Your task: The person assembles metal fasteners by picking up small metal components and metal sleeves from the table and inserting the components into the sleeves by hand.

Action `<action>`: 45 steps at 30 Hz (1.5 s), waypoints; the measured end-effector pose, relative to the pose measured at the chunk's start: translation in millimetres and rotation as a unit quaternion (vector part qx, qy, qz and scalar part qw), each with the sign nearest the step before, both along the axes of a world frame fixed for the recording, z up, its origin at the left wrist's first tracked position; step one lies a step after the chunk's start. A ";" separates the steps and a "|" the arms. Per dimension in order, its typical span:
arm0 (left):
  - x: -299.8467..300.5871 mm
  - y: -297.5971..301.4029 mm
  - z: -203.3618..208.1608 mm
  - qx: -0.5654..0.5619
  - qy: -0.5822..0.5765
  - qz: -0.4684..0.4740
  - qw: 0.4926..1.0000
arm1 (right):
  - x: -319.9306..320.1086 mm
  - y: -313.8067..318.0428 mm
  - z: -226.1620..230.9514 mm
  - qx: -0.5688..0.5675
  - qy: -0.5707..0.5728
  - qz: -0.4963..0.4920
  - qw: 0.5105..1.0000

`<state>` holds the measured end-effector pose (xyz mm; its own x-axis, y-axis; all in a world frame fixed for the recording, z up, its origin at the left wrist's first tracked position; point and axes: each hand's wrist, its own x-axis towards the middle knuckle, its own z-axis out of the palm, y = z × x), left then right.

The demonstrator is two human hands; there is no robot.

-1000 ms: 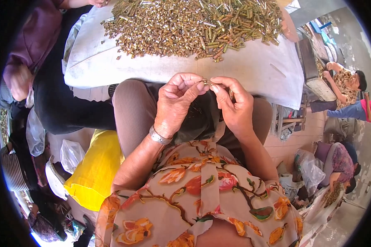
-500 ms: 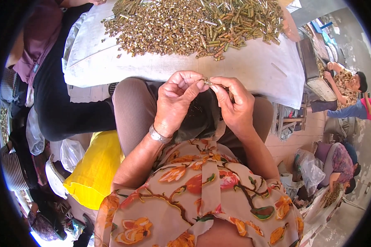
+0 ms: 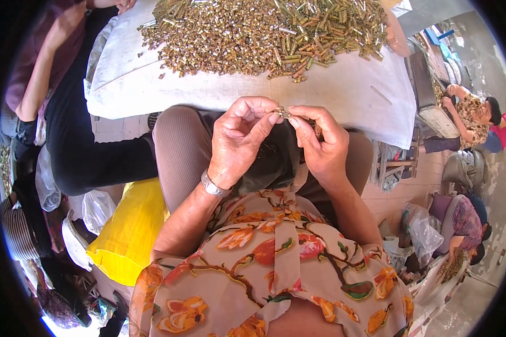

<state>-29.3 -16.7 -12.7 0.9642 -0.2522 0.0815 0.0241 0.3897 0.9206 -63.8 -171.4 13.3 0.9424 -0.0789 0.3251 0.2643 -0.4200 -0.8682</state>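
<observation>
My left hand [image 3: 239, 137] and my right hand [image 3: 322, 140] meet in front of the table's near edge, above my lap. Between them is a small gold-coloured metal sleeve [image 3: 284, 113], lying level. Left thumb and index finger pinch one end, and the right thumb and index finger grip the other. More brassy metal seems tucked under the curled right fingers, mostly hidden. Beyond my hands, a heap of short nut-like gold pieces [image 3: 219, 48] lies beside a heap of longer gold metal tubes [image 3: 326, 31].
A white cloth [image 3: 129, 92] covers the table under the heaps. A yellow sack [image 3: 132, 236] stands at my left. Close on the left sits a person in dark trousers [image 3: 98, 163]. Other people work at the right, near a wooden box [image 3: 439, 121] and clear plastic bags [image 3: 424, 236].
My hands have barely shifted; the metal sleeve has turned slightly between my fingertips and shows more. At the left, the neighbour's forearm has come further into view.
</observation>
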 end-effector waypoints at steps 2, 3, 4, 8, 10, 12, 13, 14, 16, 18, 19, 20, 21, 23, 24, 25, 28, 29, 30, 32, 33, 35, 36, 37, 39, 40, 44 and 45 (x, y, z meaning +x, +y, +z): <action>0.1 0.8 -1.7 0.017 -0.019 0.004 1.000 | -1.6 2.4 5.6 0.041 0.033 -0.006 0.999; 0.3 0.7 -2.2 0.017 -0.018 0.004 1.000 | -1.4 3.0 5.3 0.041 0.033 -0.006 0.999; 0.3 0.7 -2.8 0.015 -0.033 0.008 0.999 | -1.2 3.5 4.8 0.038 0.024 -0.008 0.999; -2.1 0.4 4.6 0.022 -0.039 0.029 0.999 | -1.6 3.4 5.6 0.032 0.019 -0.008 0.999; -3.4 0.7 5.3 0.025 -0.045 0.033 0.998 | -2.1 3.0 7.3 0.035 0.022 -0.007 0.999; -3.9 1.9 3.9 0.029 -0.052 0.040 0.997 | -2.2 3.1 7.9 0.039 0.025 -0.003 0.999; -3.8 2.4 1.3 0.039 -0.070 0.043 0.996 | -2.1 2.8 8.0 0.065 0.043 0.003 0.997; -3.6 2.6 -0.4 0.049 -0.089 0.046 0.994 | -2.0 2.3 8.4 0.089 0.060 0.009 0.994; -3.4 3.4 -1.9 0.058 -0.098 0.049 0.992 | -1.7 1.4 8.6 0.089 0.062 0.013 0.994; -3.2 3.6 -2.5 0.067 -0.108 0.052 0.990 | -1.1 0.1 8.0 0.088 0.064 0.018 0.994; -3.1 3.7 -2.6 0.082 -0.123 0.057 0.987 | -0.8 -0.6 7.1 0.089 0.060 0.025 0.994; -3.3 3.8 -2.6 0.096 -0.137 0.062 0.984 | -0.7 -1.6 6.2 0.090 0.055 0.032 0.994; -3.5 3.9 -2.4 0.096 -0.137 0.062 0.984 | -0.1 -2.9 5.1 0.090 0.055 0.031 0.994; -3.4 4.5 -1.9 0.136 -0.155 0.077 0.975 | 1.8 -6.1 3.4 0.057 0.043 0.046 0.996; -3.5 5.3 -0.8 0.137 -0.155 0.077 0.975 | 2.5 -7.3 3.8 0.057 0.042 0.046 0.996; -3.7 6.7 1.4 0.129 -0.133 0.061 0.981 | 3.2 -8.5 5.0 0.061 0.050 0.057 0.995; 4.6 17.7 7.1 0.120 -0.102 -0.019 0.987 | 3.8 -17.7 9.3 0.107 0.095 0.099 0.985; 7.9 21.5 10.6 0.118 -0.092 -0.081 0.985 | 3.8 -21.7 11.0 0.148 0.133 0.132 0.971; 9.8 23.0 19.2 0.083 -0.076 -0.124 0.986 | 3.5 -25.6 12.6 0.148 0.132 0.132 0.971; 13.6 26.8 15.3 0.026 -0.051 -0.210 0.976 | 2.2 -31.5 16.2 0.219 0.212 0.235 0.923; 15.9 29.3 13.5 -0.031 -0.025 -0.293 0.955 | 1.8 -31.8 17.9 0.219 0.211 0.235 0.923; 18.6 31.5 15.4 -0.073 0.020 -0.363 0.929 | 0.8 -32.5 20.6 0.292 0.290 0.316 0.855; 17.2 30.5 14.9 -0.093 0.034 -0.369 0.924 | -1.9 -30.0 15.5 0.349 0.308 0.317 0.826; 16.1 28.9 13.0 -0.112 0.048 -0.376 0.919 | -3.6 -27.6 13.2 0.349 0.307 0.316 0.827; 15.7 26.7 2.6 -0.113 0.056 -0.355 0.926 | -5.2 -22.6 8.2 0.402 0.307 0.267 0.820; 15.9 26.2 -1.0 -0.115 0.065 -0.335 0.933 | -2.7 -22.7 0.9 0.396 0.305 0.281 0.819; 37.7 11.8 -8.4 0.066 0.069 -0.152 0.984 | 10.0 -26.5 -23.5 0.572 0.305 0.139 0.749; 48.9 9.0 -14.1 0.234 0.020 -0.088 0.968 | 23.5 -30.6 -30.5 0.581 0.275 0.146 0.752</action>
